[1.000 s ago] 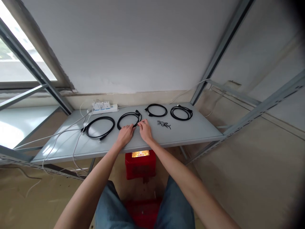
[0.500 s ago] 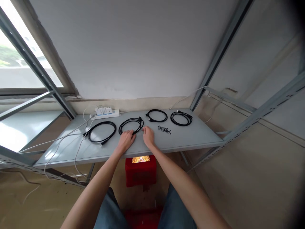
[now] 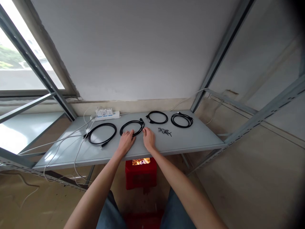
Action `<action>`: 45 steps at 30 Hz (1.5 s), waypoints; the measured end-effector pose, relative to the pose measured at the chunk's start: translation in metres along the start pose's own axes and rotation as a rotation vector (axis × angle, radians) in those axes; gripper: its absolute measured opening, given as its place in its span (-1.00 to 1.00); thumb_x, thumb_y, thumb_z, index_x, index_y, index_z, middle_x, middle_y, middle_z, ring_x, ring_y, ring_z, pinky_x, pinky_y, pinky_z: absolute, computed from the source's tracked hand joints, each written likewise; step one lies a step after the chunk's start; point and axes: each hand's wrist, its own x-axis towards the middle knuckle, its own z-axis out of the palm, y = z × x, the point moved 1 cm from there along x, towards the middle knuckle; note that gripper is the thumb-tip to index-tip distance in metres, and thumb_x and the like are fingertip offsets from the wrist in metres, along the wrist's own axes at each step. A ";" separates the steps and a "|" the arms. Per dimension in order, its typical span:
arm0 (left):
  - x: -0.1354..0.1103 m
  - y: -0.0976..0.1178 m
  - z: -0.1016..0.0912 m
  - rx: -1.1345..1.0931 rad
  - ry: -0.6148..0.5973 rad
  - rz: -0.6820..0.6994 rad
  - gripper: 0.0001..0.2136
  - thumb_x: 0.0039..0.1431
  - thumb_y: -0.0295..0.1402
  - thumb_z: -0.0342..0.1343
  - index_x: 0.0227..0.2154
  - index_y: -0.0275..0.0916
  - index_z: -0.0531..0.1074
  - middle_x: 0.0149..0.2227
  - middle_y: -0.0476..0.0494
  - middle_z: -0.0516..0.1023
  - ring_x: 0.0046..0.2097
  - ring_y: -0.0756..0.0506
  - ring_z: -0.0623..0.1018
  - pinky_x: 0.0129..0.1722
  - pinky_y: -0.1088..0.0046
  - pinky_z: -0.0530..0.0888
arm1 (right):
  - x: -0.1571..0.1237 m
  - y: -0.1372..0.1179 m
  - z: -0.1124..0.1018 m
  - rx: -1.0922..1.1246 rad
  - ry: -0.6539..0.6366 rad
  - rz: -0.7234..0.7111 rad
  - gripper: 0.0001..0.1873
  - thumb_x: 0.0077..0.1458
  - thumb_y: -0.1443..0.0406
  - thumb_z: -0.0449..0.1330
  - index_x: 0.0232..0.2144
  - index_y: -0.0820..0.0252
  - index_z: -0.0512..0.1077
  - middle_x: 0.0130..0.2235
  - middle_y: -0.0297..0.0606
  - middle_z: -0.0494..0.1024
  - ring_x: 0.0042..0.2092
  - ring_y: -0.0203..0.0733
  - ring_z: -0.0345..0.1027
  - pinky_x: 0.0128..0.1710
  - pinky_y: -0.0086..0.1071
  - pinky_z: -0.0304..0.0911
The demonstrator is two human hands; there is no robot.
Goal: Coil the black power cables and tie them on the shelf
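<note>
Four black coiled cables lie in a row on the grey metal shelf (image 3: 190,136). My left hand (image 3: 126,141) rests on the near edge of the second coil (image 3: 132,127), fingers bent onto the cable. My right hand (image 3: 149,137) lies just right of that coil, fingers stretched toward its right side near the plug end. The biggest coil (image 3: 102,134) is to the left. Two smaller coils, one (image 3: 156,117) and another (image 3: 182,120), lie further right. A small heap of black twist ties (image 3: 164,131) sits right of my right hand.
A white power strip (image 3: 105,113) sits at the back of the shelf, with white cords (image 3: 71,136) trailing over the left side and off the front edge. A red crate (image 3: 141,173) stands on the floor under the shelf. Metal uprights (image 3: 214,60) frame the shelf.
Both hands stay at the second coil; the right hand has shifted slightly off the plug end toward the coil's right side. The view has tilted a little, moving the shelf lower in frame.
</note>
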 end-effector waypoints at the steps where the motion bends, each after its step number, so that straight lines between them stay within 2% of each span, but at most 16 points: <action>1: 0.000 0.000 0.000 0.006 -0.004 0.013 -0.88 0.42 -0.35 0.01 -0.09 -0.18 0.40 -0.20 -0.24 0.62 -0.04 -0.28 0.55 -0.06 0.23 0.36 | -0.001 -0.002 -0.002 -0.029 -0.002 -0.008 -0.63 0.51 0.23 -0.08 -0.22 0.13 0.48 -0.21 -0.20 0.61 -0.23 -0.14 0.43 -0.27 -0.39 0.10; 6: 0.001 -0.001 0.004 -0.016 -0.037 0.075 -0.79 0.49 -0.28 -0.06 -0.08 -0.18 0.46 -0.22 -0.24 0.62 -0.13 -0.25 0.60 -0.10 0.27 0.37 | -0.006 -0.009 -0.004 -0.105 -0.041 -0.074 -0.66 0.52 0.23 -0.07 -0.06 0.09 0.52 -0.14 -0.21 0.64 -0.21 -0.15 0.47 -0.28 -0.37 0.09; 12: 0.002 -0.002 0.006 -0.040 -0.072 0.078 -0.78 0.49 -0.25 -0.04 -0.06 -0.22 0.46 -0.19 -0.26 0.63 -0.14 -0.25 0.61 -0.12 0.29 0.39 | -0.008 -0.010 0.000 -0.145 -0.159 -0.180 -0.72 0.49 0.27 0.00 -0.09 0.06 0.53 -0.16 -0.24 0.66 -0.23 -0.16 0.50 -0.30 -0.36 0.09; 18: 0.002 -0.001 0.005 -0.057 -0.072 0.052 -0.80 0.48 -0.26 -0.01 -0.08 -0.22 0.45 -0.19 -0.25 0.63 -0.14 -0.24 0.61 -0.11 0.30 0.39 | -0.006 -0.012 0.000 -0.074 -0.155 -0.168 -0.72 0.48 0.23 0.01 -0.11 0.09 0.52 -0.19 -0.23 0.66 -0.24 -0.16 0.50 -0.27 -0.38 0.14; 23: 0.002 -0.005 0.008 -0.092 -0.055 0.063 -0.80 0.47 -0.26 -0.02 -0.08 -0.23 0.46 -0.16 -0.28 0.63 -0.14 -0.25 0.60 -0.13 0.28 0.41 | -0.008 -0.014 -0.001 -0.021 -0.136 -0.214 -0.80 0.41 0.13 0.16 -0.18 0.08 0.51 -0.23 -0.28 0.62 -0.21 -0.15 0.48 -0.26 -0.39 0.18; 26: 0.002 -0.007 0.011 -0.139 -0.025 0.079 -0.83 0.46 -0.29 0.01 -0.12 -0.23 0.46 -0.16 -0.27 0.62 -0.12 -0.26 0.59 -0.11 0.27 0.42 | -0.007 -0.013 -0.001 -0.024 -0.116 -0.200 -0.83 0.38 0.15 0.20 -0.15 0.09 0.50 -0.16 -0.26 0.60 -0.19 -0.15 0.47 -0.26 -0.38 0.21; 30: 0.002 -0.008 0.012 -0.189 -0.002 0.109 -0.88 0.44 -0.36 0.00 -0.13 -0.22 0.43 -0.17 -0.25 0.60 -0.10 -0.25 0.58 -0.07 0.25 0.43 | -0.006 -0.011 0.001 0.054 -0.137 -0.206 -0.83 0.40 0.23 0.14 -0.05 0.08 0.50 -0.09 -0.24 0.57 -0.15 -0.16 0.47 -0.22 -0.38 0.26; 33: 0.001 -0.008 0.010 -0.219 0.011 0.085 -0.86 0.41 -0.43 -0.01 -0.06 -0.21 0.41 -0.16 -0.25 0.59 -0.09 -0.24 0.58 -0.06 0.25 0.44 | -0.006 -0.009 0.002 0.079 -0.164 -0.237 -0.77 0.42 0.28 0.09 -0.04 0.06 0.54 -0.08 -0.24 0.57 -0.13 -0.16 0.47 -0.18 -0.37 0.28; 39: -0.001 -0.004 0.003 -0.289 0.015 0.049 -0.67 0.36 -0.47 0.01 0.15 -0.21 0.30 -0.07 -0.27 0.61 -0.02 -0.25 0.59 0.00 0.22 0.48 | -0.006 -0.008 0.002 0.040 -0.186 -0.215 -0.71 0.42 0.29 0.08 -0.06 0.03 0.61 -0.12 -0.25 0.62 -0.14 -0.15 0.49 -0.16 -0.38 0.29; 45: 0.000 -0.006 0.006 -0.291 0.018 0.045 -0.57 0.38 -0.43 -0.03 0.28 -0.26 0.23 -0.01 -0.35 0.61 0.03 -0.27 0.59 0.07 0.16 0.48 | -0.009 -0.012 0.002 -0.042 -0.224 -0.182 -0.73 0.44 0.27 0.07 0.01 0.01 0.56 -0.10 -0.24 0.67 -0.12 -0.12 0.53 -0.15 -0.38 0.27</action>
